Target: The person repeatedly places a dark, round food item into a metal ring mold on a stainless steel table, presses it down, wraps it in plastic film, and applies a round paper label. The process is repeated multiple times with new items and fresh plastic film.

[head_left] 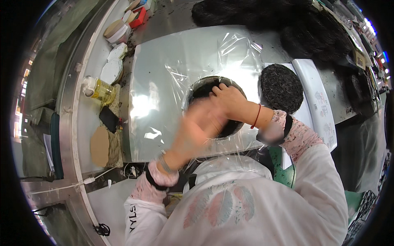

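A round mould-like ring with a pale rim stands on clear plastic film, dark material showing inside it. My right hand reaches over the ring from the right, its fingers bent down at the dark material; what they hold, if anything, is hidden. Across the ring's near left side lies my left hand, smeared by motion, so its fingers cannot be made out. To the right, a flat round cake of dark, shredded, dried-seaweed-like material rests on white printed sheets.
Clear film covers the pale board. Large black fibrous bundles fill the back. Along the left edge stand a yellow bottle, a dark phone-like slab, a tan flat piece, a lidded tub and a red box.
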Demonstrator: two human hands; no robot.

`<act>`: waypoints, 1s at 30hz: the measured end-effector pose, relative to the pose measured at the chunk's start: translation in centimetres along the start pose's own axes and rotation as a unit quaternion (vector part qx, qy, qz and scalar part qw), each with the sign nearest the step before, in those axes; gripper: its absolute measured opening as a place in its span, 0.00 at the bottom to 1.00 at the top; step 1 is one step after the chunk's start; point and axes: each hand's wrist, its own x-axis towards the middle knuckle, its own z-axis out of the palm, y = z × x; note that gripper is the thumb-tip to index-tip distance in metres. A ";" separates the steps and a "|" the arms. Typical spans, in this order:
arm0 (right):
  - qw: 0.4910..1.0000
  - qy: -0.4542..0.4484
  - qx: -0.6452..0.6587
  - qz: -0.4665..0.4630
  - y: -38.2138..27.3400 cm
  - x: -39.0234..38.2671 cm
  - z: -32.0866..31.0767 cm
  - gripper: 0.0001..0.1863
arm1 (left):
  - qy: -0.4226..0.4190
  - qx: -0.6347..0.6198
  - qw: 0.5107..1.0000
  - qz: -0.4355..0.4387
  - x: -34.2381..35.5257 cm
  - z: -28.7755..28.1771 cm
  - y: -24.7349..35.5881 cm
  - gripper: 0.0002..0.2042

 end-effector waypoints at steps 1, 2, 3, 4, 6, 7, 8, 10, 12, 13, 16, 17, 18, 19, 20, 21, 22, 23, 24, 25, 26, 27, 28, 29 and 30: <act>0.999 0.046 0.026 -0.013 -0.6 0.3 -0.5 0.42 | 0.205 0.002 0.978 -0.030 2.3 -1.5 -1.7 0.17; 0.995 0.095 -0.003 -0.029 -1.1 -0.2 1.1 0.43 | 0.325 0.228 0.917 0.039 4.7 -2.9 -6.7 0.15; 0.994 0.100 -0.033 -0.024 -1.3 -0.4 2.5 0.44 | 0.319 0.262 0.911 0.003 4.9 -3.8 -8.7 0.13; 0.992 0.108 -0.067 -0.022 -1.3 -0.2 2.9 0.45 | 0.315 0.296 0.901 -0.031 5.4 -4.8 -10.0 0.13; 0.996 0.081 -0.044 -0.011 -1.3 -0.4 3.3 0.47 | 0.246 0.086 0.957 -0.129 2.6 -5.2 -9.9 0.15; 0.996 0.074 -0.036 -0.020 -1.4 -0.5 3.4 0.47 | 0.299 0.036 0.948 -0.104 0.5 -4.9 -9.3 0.17; 0.997 0.070 -0.031 -0.031 -1.4 -0.4 3.0 0.47 | 0.310 0.056 0.940 -0.134 -1.7 -5.1 -11.0 0.16; 0.997 0.057 -0.031 -0.035 -1.6 -0.4 2.6 0.48 | 0.326 0.155 0.914 -0.184 -5.4 -6.8 -15.7 0.16; 0.997 0.064 -0.034 -0.038 -1.6 0.0 2.7 0.48 | 0.336 0.303 0.864 -0.220 -7.5 -9.2 -18.7 0.16; 0.996 0.072 -0.040 -0.038 -1.5 0.0 3.0 0.48 | 0.360 0.258 0.881 -0.165 -5.8 -10.2 -15.9 0.17; 0.995 0.071 -0.056 -0.037 -1.7 -0.5 3.4 0.48 | 0.349 0.336 0.873 -0.065 1.7 -10.0 -9.7 0.21; 0.995 0.076 -0.056 -0.036 -1.6 -0.5 3.3 0.48 | 0.318 0.392 0.862 -0.050 4.3 -8.9 -9.6 0.23; 0.995 0.080 -0.055 -0.039 -1.7 -0.4 3.2 0.48 | 0.267 0.362 0.889 -0.083 5.5 -8.5 -11.1 0.24; 0.996 0.062 -0.046 -0.041 -2.0 -0.3 2.7 0.48 | 0.219 0.333 0.909 -0.121 6.5 -8.1 -12.4 0.26; 0.996 0.065 -0.042 -0.044 -2.0 -0.3 2.6 0.48 | 0.169 0.227 0.944 -0.170 7.6 -8.1 -13.3 0.26; 0.996 0.068 -0.041 -0.046 -2.0 -0.4 2.8 0.48 | 0.115 0.117 0.963 -0.214 8.7 -8.1 -13.7 0.27; 0.996 0.074 -0.040 -0.041 -1.9 -0.5 2.9 0.49 | 0.152 0.153 0.959 -0.186 8.6 -8.2 -12.6 0.25; 0.997 0.061 -0.038 -0.037 -1.7 -0.4 2.8 0.49 | 0.188 0.188 0.951 -0.159 7.2 -8.3 -10.8 0.24; 0.996 0.072 -0.035 -0.039 -1.8 -0.4 2.8 0.48 | 0.222 0.222 0.939 -0.141 5.8 -8.7 -9.9 0.23; 0.996 0.069 -0.036 -0.039 -1.8 -0.3 2.7 0.48 | 0.221 0.312 0.910 -0.159 5.1 -9.4 -11.5 0.21; 0.996 0.066 -0.036 -0.039 -1.9 -0.3 2.6 0.48 | 0.217 0.398 0.874 -0.176 4.2 -10.3 -14.1 0.19; 0.997 0.059 -0.035 -0.041 -1.9 -0.3 2.4 0.48 | 0.215 0.481 0.829 -0.185 4.8 -10.8 -14.0 0.18; 0.997 0.053 -0.035 -0.043 -2.0 -0.4 2.3 0.48 | 0.235 0.524 0.811 -0.113 5.2 -11.3 -13.6 0.18; 0.997 0.047 -0.034 -0.043 -1.9 -0.3 2.2 0.48 | 0.251 0.562 0.787 -0.041 5.8 -12.2 -13.0 0.19; 0.997 0.052 -0.037 -0.039 -1.8 -0.3 2.4 0.48 | 0.261 0.593 0.761 0.032 6.6 -12.6 -11.0 0.20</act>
